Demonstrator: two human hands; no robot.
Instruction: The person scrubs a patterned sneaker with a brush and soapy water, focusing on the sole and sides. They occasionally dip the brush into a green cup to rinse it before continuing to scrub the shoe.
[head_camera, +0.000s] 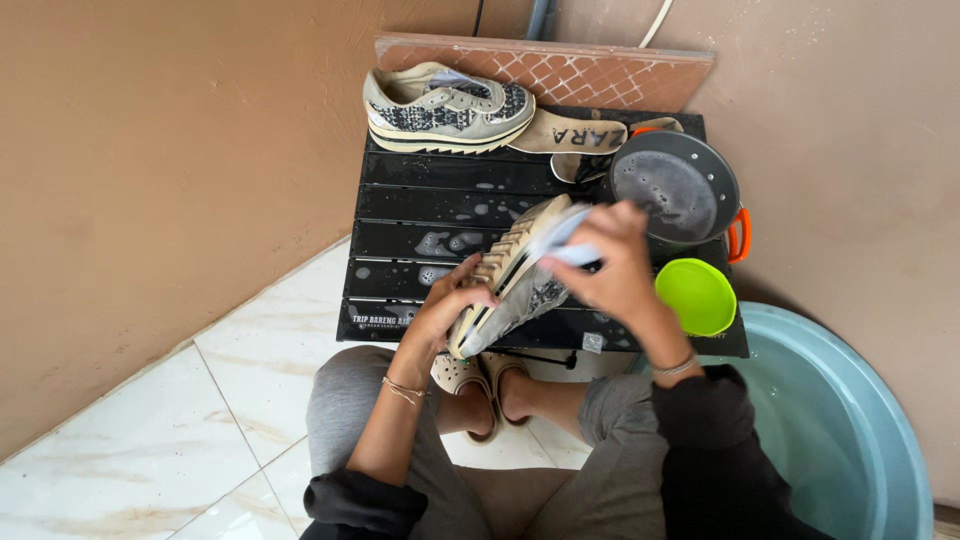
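The left hand (448, 300) grips the shoe (515, 275) at its lower end, fingers wrapped tight around the sole edge, thumb side toward the body. The shoe is held above the near edge of the black slatted table (420, 200), sole turned to the left, its long axis running from the left fingers up and to the right toward the pan. The right hand (610, 265) is at the upper half of the shoe, fingers curled closed on a small pale item, probably a brush (570, 245); motion blur prevents confirming what it is or where it contacts the shoe. Both hands touch the shoe; the left carries it, and the right lies nearer its far end. Beyond the right fingers stands a dark pan (675, 190) with orange handles, holding foamy water; just right of the right wrist sits a green bowl (697, 295). Well beyond the left fingers, a second shoe (445, 108) rests on its sole at the far edge, with an insole (580, 135) beside it. A blue tub (850, 420) is cut off at the lower right frame edge. The shoe's upper is largely hidden by the right hand.
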